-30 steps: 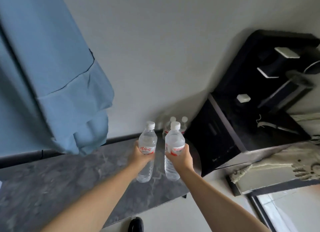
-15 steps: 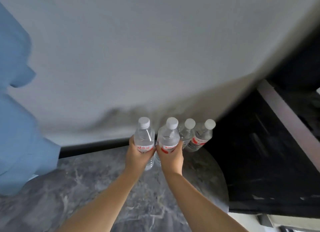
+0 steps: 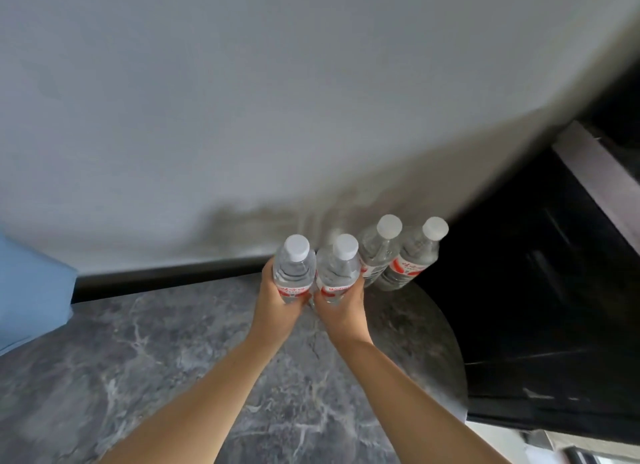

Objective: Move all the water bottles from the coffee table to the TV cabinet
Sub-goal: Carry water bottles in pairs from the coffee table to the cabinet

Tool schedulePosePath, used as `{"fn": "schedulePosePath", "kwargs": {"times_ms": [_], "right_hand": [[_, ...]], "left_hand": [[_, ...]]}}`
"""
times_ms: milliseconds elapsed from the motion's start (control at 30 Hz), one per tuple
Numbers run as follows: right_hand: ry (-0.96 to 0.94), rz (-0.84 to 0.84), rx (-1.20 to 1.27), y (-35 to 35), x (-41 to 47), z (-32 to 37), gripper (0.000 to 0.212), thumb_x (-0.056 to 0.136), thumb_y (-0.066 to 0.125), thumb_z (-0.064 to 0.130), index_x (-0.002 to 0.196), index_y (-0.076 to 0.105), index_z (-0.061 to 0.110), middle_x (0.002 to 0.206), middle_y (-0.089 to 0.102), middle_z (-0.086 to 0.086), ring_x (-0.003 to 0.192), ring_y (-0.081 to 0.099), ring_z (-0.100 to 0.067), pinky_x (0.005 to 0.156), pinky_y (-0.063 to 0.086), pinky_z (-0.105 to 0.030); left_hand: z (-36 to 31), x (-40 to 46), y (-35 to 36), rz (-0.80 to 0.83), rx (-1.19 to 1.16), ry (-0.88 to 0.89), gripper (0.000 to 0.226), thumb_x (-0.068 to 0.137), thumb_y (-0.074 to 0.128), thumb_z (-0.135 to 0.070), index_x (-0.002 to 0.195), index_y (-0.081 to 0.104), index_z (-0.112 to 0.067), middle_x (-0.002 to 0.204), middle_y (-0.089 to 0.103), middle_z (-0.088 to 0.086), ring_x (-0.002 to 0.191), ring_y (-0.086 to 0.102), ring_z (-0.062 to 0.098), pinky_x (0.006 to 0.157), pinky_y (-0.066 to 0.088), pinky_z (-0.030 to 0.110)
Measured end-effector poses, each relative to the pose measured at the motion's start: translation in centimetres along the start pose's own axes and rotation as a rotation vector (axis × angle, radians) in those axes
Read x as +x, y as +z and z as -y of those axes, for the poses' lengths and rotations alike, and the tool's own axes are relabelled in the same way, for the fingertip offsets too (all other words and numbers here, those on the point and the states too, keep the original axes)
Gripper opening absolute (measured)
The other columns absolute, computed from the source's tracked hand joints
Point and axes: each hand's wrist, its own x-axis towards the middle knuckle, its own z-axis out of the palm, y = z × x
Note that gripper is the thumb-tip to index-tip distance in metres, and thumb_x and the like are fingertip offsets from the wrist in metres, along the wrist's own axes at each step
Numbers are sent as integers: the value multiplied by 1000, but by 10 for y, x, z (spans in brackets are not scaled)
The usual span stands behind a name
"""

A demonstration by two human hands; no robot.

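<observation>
My left hand (image 3: 278, 302) grips a clear water bottle (image 3: 294, 269) with a white cap and a red-and-white label. Right beside it, my right hand (image 3: 343, 309) grips a second bottle (image 3: 337, 273) of the same kind. Both bottles are upright over the far end of the grey marble top of the TV cabinet (image 3: 156, 377), close to the wall. Whether their bases touch the top is hidden by my hands. Two more such bottles (image 3: 377, 252) (image 3: 414, 259) stand just right of them, against the wall.
A white wall (image 3: 277, 100) rises behind the bottles, with a dark baseboard (image 3: 166, 278) along the cabinet's back edge. A tall black cabinet (image 3: 540, 290) stands at the right of the marble top's rounded end. Blue cloth (image 3: 31, 297) hangs at the far left.
The view has closed in on the cabinet. My two hands have carried their bottles further back toward the wall, up beside the two standing bottles.
</observation>
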Motion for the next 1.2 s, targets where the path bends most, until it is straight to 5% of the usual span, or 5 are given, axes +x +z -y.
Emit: {"fn": "schedulePosePath", "kwargs": {"times_ms": [133, 367, 600, 867, 1200], "right_hand": [[79, 51, -159, -14, -4, 5, 77, 86, 67, 24, 150, 24, 17, 150, 33, -7, 136, 39, -26, 108, 39, -34], [158, 97, -250, -45, -38, 38, 86, 90, 66, 30, 156, 11, 23, 154, 24, -11, 137, 37, -31, 102, 41, -39], [49, 108, -344, -88, -80, 116, 83, 90, 65, 23, 156, 14, 21, 156, 22, -11, 141, 32, -26, 101, 35, -28], [-57, 258, -680, -116, -140, 208, 43, 90, 58, 23, 131, 53, 9, 133, 55, -16, 125, 53, -32, 102, 45, -37], [-372, 529, -957, -44, -196, 292, 36, 96, 50, 19, 129, 58, 11, 133, 61, -10, 124, 55, -27, 105, 42, -30]], "left_hand": [[0, 0, -5, 57, 17, -49, 78, 67, 83, -22, 135, 43, -15, 126, 59, 9, 118, 59, 24, 99, 49, 50], [-62, -33, -18, 94, 96, -169, 75, 73, 79, -10, 136, 37, -16, 122, 54, -6, 111, 55, 13, 86, 43, 21], [-162, -42, -43, 104, 265, -228, 94, 76, 78, -12, 148, 19, 1, 137, 47, 19, 128, 46, 30, 96, 36, 29], [-276, -81, -87, 246, 564, -183, 55, 86, 63, -20, 136, 43, -11, 133, 49, 16, 121, 50, 29, 93, 39, 28], [-313, -127, -198, 39, 792, -210, 41, 91, 52, -27, 131, 49, -20, 132, 50, 2, 120, 51, 21, 95, 46, 35]]}}
